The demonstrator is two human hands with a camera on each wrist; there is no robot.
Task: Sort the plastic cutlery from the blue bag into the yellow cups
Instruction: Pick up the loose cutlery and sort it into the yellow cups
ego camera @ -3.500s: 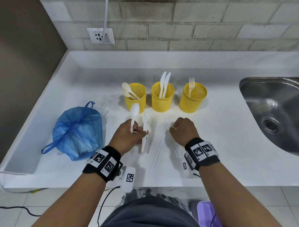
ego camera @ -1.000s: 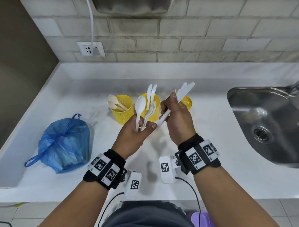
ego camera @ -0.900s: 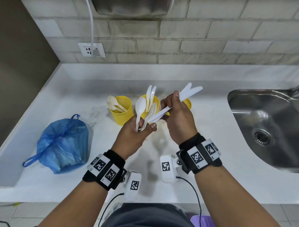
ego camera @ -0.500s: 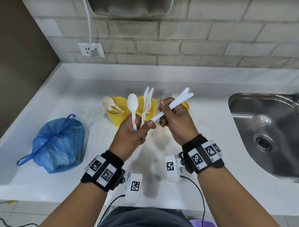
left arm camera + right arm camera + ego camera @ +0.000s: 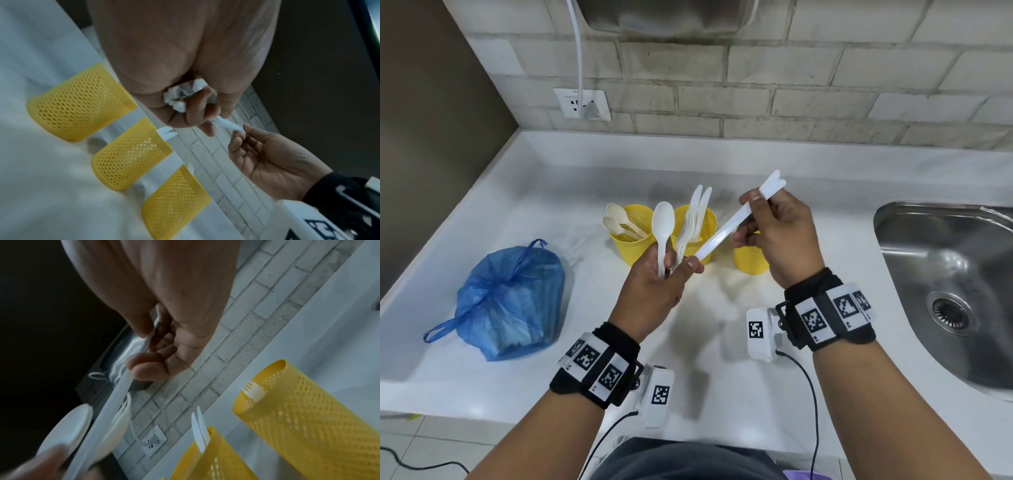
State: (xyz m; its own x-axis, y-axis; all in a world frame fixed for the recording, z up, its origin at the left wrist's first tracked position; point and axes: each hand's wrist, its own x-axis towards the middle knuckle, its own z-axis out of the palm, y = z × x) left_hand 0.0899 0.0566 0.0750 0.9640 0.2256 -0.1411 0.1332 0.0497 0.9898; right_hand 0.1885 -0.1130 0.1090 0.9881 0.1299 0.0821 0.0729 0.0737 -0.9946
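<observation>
Both hands are raised over our white counter [image 5: 585, 383]: our left hand [image 5: 654, 284] grips a smooth spoon [image 5: 663, 226] and forks [image 5: 688, 233] upright, our right hand [image 5: 780, 236] pinches two flat knives [image 5: 736, 222] slanting before three yellow mesh cups [image 5: 82, 104]; the crinkled blue bag [image 5: 506, 301] sits left.

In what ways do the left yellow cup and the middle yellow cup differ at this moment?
The left yellow cup holds cream spoons that lean left; the middle yellow cup holds white knives that stand nearly upright. The left cup is in full view; the middle cup is partly hidden behind held cutlery. Both are yellow mesh cups on the counter.
</observation>
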